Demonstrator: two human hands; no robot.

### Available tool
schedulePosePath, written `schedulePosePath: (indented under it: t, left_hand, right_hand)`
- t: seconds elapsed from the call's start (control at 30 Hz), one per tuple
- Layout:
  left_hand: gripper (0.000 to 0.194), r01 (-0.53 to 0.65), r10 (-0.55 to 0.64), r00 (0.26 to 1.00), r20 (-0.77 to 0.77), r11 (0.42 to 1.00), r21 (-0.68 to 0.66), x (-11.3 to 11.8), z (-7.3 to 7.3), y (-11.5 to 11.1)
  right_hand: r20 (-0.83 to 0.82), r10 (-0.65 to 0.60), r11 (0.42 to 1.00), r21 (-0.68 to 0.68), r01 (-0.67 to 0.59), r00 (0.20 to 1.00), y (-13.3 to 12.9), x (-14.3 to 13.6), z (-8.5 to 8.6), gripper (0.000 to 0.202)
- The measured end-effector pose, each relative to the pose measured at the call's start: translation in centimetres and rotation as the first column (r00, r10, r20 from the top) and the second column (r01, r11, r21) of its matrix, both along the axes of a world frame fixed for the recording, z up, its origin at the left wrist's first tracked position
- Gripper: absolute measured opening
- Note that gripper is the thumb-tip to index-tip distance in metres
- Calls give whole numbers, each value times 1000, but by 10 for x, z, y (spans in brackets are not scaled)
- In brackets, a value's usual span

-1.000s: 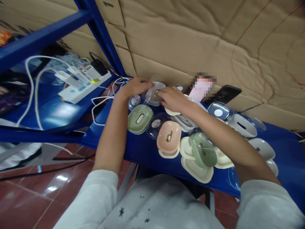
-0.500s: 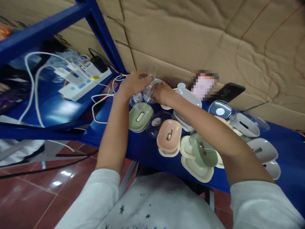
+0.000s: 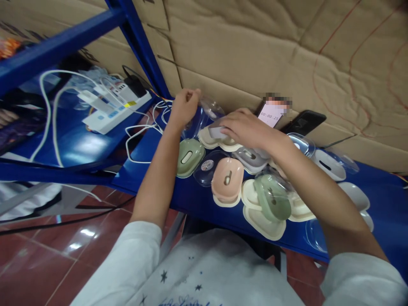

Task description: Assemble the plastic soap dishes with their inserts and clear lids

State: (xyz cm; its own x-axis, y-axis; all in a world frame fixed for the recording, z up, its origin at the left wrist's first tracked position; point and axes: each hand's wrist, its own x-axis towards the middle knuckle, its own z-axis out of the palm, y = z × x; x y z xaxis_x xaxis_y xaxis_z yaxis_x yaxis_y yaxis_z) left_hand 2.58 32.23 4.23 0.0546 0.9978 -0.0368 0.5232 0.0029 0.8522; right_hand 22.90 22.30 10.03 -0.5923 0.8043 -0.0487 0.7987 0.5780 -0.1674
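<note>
My left hand (image 3: 186, 107) is closed at the back left, its fingertips pinched at the edge of a clear plastic lid (image 3: 213, 109) near the cardboard. The lid's outline is faint. My right hand (image 3: 244, 127) grips a light grey soap dish tray (image 3: 217, 132), tilted over a cream two-lobed base (image 3: 207, 140); the hand hides part of both. Just in front of them lie a green slotted dish (image 3: 190, 157), a clear lid with a round sticker (image 3: 208, 165), a pink slotted dish (image 3: 228, 178) on a cream base, and a grey dish (image 3: 251, 159).
More dishes, a green one (image 3: 273, 199) and a grey one (image 3: 328, 165) among them, lie to the right. A phone showing a timer (image 3: 270, 112) and a black phone (image 3: 307, 122) lean on the cardboard (image 3: 242, 55). A power strip (image 3: 116, 112) with white cables is at left.
My hands have moved apart. The right hand has shifted right and now has a grey tray over the cream base. The left hand has lifted slightly.
</note>
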Motion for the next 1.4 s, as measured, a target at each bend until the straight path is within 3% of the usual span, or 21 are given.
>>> schedulePosePath:
  t: [0.07,0.17,0.27,0.33,0.47,0.57,0.67,0.77,0.87,0.93,1.07,1.23,1.3,1.4]
  left_hand:
    - [42,4,3,997,-76,995,99,7,1,-2]
    - [34,123,-66,970,-234,964,238,2,15,-19]
    - [29,260,-164,920,-356,935,241,-24,31,-61]
    - [35,325,-209,863,-460,927,188,-44,33,-102]
    - [42,356,-245,744,-622,933,58,-70,8,-182]
    - [56,402,-281,717,-638,914,49,-76,-17,-214]
    - [48,371,-223,754,-618,921,120,-78,-33,-223]
    - [37,323,-168,805,-569,928,184,-77,-38,-224]
    - [36,316,-159,824,-544,926,207,-70,-40,-227]
    - [37,318,-162,821,-547,926,202,-65,-40,-228]
    - [39,277,-142,828,-543,944,176,-57,-38,-226]
    - [42,205,-76,894,-441,946,252,-55,-38,-223]
    - [43,197,-67,924,-376,928,317,-56,-41,-226]
    - [40,230,-97,931,-352,905,358,-59,-52,-230]
  right_hand:
    - [60,-14,999,44,11,998,-16,5,7,34]
    - [123,-12,990,139,-5,992,-42,1,16,34]
    - [119,116,976,173,-136,986,-76,-14,17,33]
    - [82,214,957,180,-226,973,-101,-24,10,31]
    - [31,285,937,201,-285,958,-140,-38,-22,63]
    - [65,232,955,177,-240,971,-150,-36,-42,65]
    - [26,169,977,129,-171,985,-156,-24,-40,52]
    - [-32,54,994,96,-51,998,-174,-2,-21,48]
    - [-103,-105,989,94,114,989,-212,23,-4,57]
    - [-158,-193,974,92,209,968,-244,38,-2,64]
    - [-212,-392,903,95,418,895,-303,56,-23,72]
    - [-239,-649,686,225,692,722,-336,56,-68,80]
    - [-233,-662,676,224,702,712,-339,53,-79,79]
    - [-212,-632,718,200,666,745,-338,55,-88,58]
